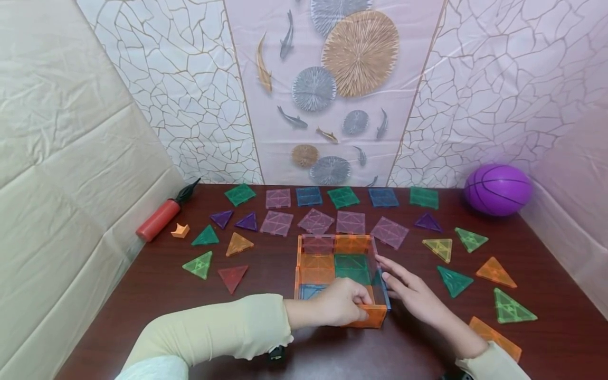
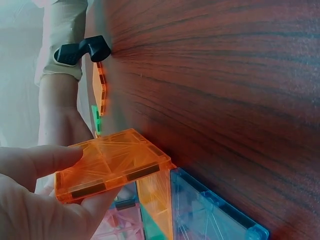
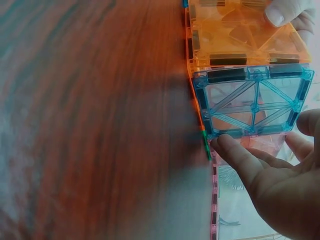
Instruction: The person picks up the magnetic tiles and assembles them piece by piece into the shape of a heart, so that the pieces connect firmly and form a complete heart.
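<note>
An open-topped box of see-through magnetic tiles stands on the table, with an orange left wall [image 1: 298, 261] and a green tile [image 1: 352, 268] in its floor. My left hand [image 1: 339, 303] pinches an upright orange square tile [image 2: 115, 160] at the box's front right corner, thumb on one face and fingers behind it. That tile meets a blue tile [image 3: 254, 100] of the right wall at the corner. My right hand [image 1: 413, 295] touches the right wall from outside with extended fingers. The left forearm and hand hide part of the box's front left.
Square tiles, such as a pink one [image 1: 351, 222], lie in rows behind the box. Triangles lie at left, like a red one [image 1: 233, 278], and at right, like a green one [image 1: 514, 307]. A red pump [image 1: 159, 219] and purple ball [image 1: 498, 189] sit at the back.
</note>
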